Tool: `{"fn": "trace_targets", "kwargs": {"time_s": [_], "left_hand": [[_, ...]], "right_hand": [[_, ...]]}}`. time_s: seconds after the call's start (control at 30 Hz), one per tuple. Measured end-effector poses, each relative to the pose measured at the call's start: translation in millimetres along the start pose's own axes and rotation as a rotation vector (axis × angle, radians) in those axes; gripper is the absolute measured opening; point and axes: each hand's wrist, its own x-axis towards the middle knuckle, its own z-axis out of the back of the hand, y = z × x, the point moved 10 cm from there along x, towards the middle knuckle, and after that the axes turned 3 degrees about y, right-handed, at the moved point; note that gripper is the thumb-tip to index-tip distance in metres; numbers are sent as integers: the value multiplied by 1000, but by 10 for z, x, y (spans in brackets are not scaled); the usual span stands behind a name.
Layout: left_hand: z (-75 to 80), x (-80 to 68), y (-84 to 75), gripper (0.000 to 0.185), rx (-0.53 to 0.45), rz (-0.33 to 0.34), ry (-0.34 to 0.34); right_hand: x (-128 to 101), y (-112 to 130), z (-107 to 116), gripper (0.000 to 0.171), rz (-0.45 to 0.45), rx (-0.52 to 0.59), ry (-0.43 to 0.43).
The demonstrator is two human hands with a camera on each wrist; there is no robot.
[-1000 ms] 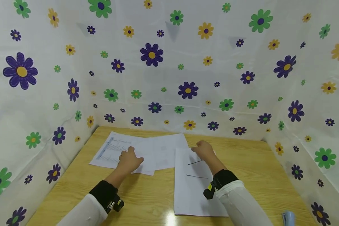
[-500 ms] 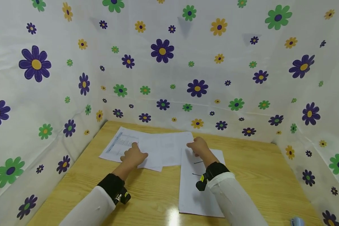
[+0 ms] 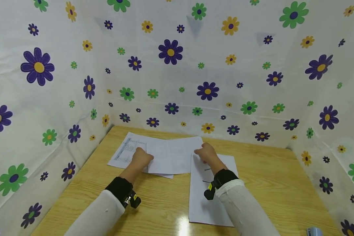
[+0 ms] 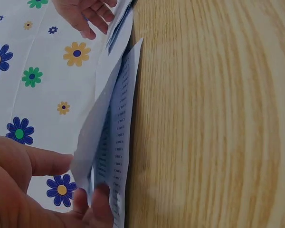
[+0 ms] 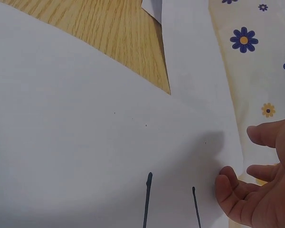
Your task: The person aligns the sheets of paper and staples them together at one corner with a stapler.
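My left hand (image 3: pixel 141 159) is at the far left part of the light wooden table (image 3: pixel 271 183), on a loose pile of paper. In the left wrist view its thumb (image 4: pixel 47 160) lies on top and its fingertips (image 4: pixel 100 199) curl under the near edge of a white sheet printed with rows of small text (image 4: pixel 118 142), so I am pinching that sheet and lifting its edge off the wood. From the head camera, the printed sheet (image 3: pixel 128 151) lies toward the table's far left corner, and a blank white sheet (image 3: pixel 174 156) overlaps it toward the middle of the far edge.

My right hand (image 3: pixel 206 152) hovers over the far end of a second white sheet marked with two thin dark lines (image 3: pixel 207 193), which runs from the middle of the table toward the near edge. In the right wrist view the fingers (image 5: pixel 230 183) are loosely curled and apart, holding nothing; one fingertip is at or just above the paper near the lines (image 5: pixel 147 199), and I cannot tell whether it touches. The hand sits just beside the right edge of the blank sheet.

A small pale blue object (image 3: pixel 312 231), cut off by the frame, lies at the near right corner of the table. Flower-printed white cloth (image 3: pixel 171 52) closes in the left, far and right sides.
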Motion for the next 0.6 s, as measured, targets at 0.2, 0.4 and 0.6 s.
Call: {"fn": "trace_targets", "kwargs": {"time_s": [0.2, 0.4, 0.6], "left_hand": [[-32, 32, 48, 43, -144, 12, 16], [-74, 67, 70, 60, -289, 9, 37], [56, 95, 148, 63, -261, 60, -19]], "right_hand": [[6, 23, -31, 66, 28, -30, -23], [-25, 77, -77, 63, 69, -38, -27], [-51, 117, -137, 61, 99, -42, -24]]}}
